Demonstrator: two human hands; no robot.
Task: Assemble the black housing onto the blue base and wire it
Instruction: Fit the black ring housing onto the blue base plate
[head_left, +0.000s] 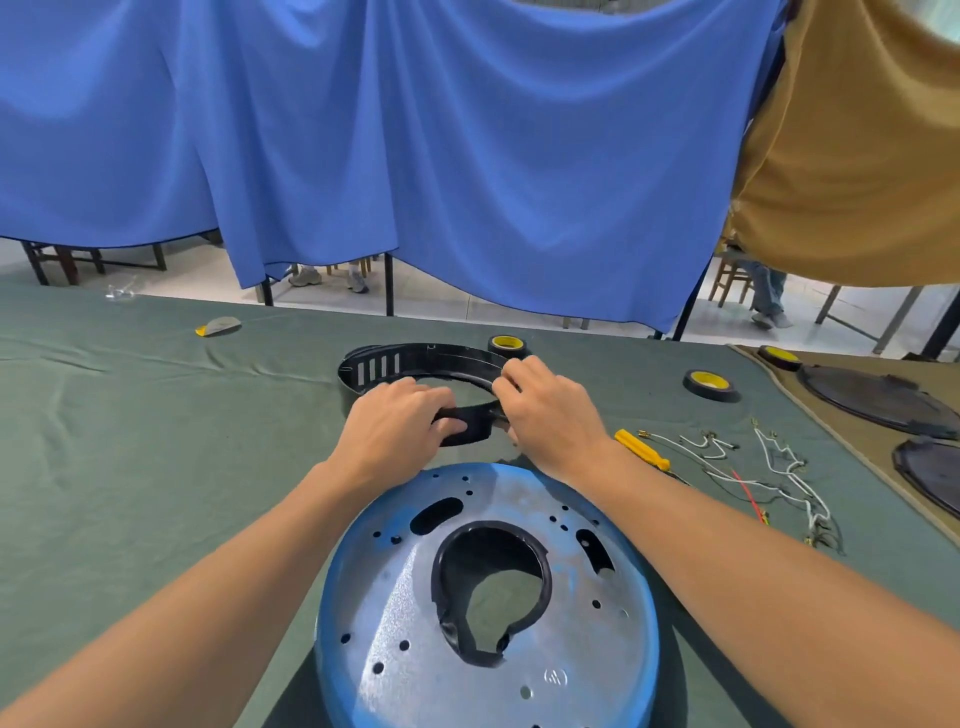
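The black ring-shaped housing (415, 364) lies on the green cloth beyond the blue base. My left hand (400, 421) grips its near rim from the left, fingers curled over the black edge. My right hand (550, 410) grips the same near rim from the right, fingertips on the ring's top edge. The blue-rimmed metal base (395, 613) sits close to me, dome side up, with a black-lined central opening and several holes. Loose white, black and red wires (769, 478) lie to the right.
A yellow-handled screwdriver (641, 449) lies by my right wrist. Black-and-yellow tape rolls (709, 384) stand behind and to the right. Dark round covers (878, 397) rest on a tan cloth at far right. A small grey-yellow item (218, 326) lies far left. Blue curtains hang behind the table.
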